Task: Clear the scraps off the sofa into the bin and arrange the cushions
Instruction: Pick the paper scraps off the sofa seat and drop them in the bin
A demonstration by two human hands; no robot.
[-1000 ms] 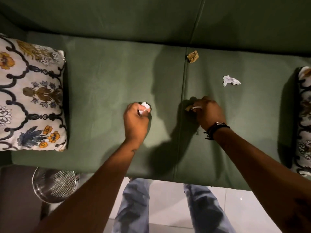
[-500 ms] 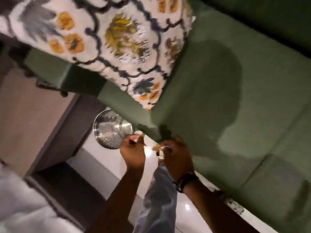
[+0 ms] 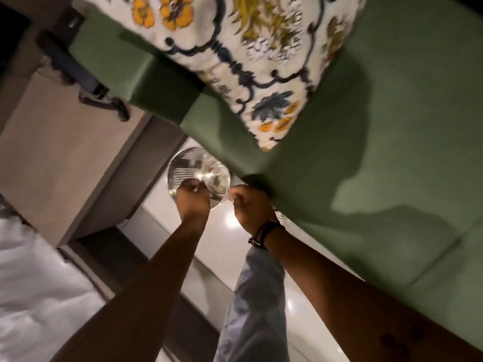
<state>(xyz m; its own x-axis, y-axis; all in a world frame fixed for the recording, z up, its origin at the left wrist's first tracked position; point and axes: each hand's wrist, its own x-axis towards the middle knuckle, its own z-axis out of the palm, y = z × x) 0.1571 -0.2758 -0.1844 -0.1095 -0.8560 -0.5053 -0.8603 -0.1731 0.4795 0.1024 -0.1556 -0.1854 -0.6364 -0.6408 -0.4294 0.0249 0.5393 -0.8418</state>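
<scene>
My left hand (image 3: 194, 199) hovers over the round metal mesh bin (image 3: 183, 168) on the floor, its fingers curled downward and hiding whatever is in them. Just right of the bin's rim, my right hand (image 3: 251, 205) is closed, a pale bit of a scrap (image 3: 231, 197) showing at its fingertips. A floral cushion (image 3: 261, 48) lies on the left end of the green sofa (image 3: 392, 126), above both hands. Some scraps seem to lie inside the bin, blurred.
The bin stands on glossy white floor (image 3: 222, 246) against the sofa's front corner. A beige cabinet or wall (image 3: 65, 158) rises to the left, with a dark cable (image 3: 104, 100) near the sofa arm. My trouser leg (image 3: 256, 296) is below; white fabric (image 3: 31, 283) lies bottom left.
Both hands left the sofa seat with their scraps and swung left and down to the bin. My view turned with them; the left hand now sits over the bin's opening.
</scene>
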